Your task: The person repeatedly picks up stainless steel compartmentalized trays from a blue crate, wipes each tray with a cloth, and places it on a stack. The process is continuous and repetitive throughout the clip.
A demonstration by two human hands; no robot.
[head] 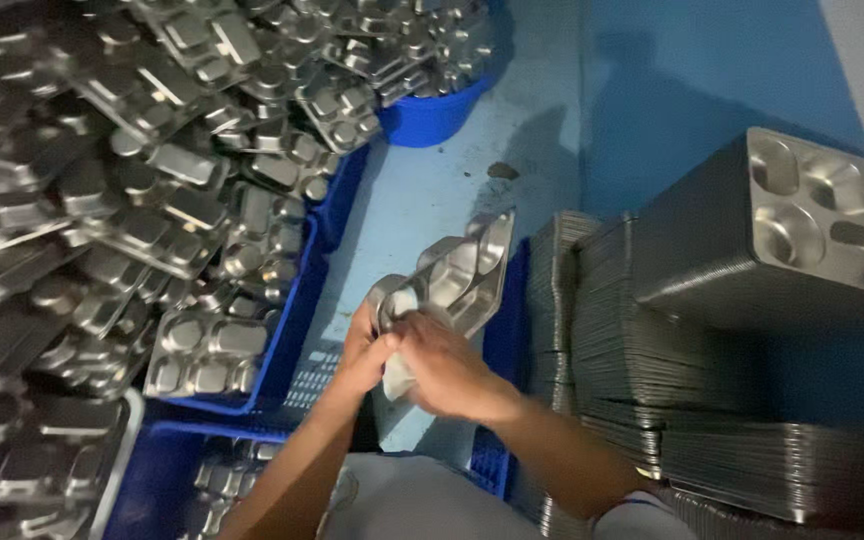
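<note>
Centre frame: left hand (360, 352) grips edge of shiny steel compartment tray (457, 275); right hand (442, 368) clenched on white cloth (397, 378) against it. Stacked steel trays (752, 290) at right, loose tray pile (132, 180) upper left.

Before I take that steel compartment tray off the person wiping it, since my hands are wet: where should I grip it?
Probably by the far rim of the tray, coming from above. It is tilted up, its near end covered by the left hand and right hand with a cloth; the far edge stands free over the blue floor, and the raised rim gives fingers a lip.
</note>
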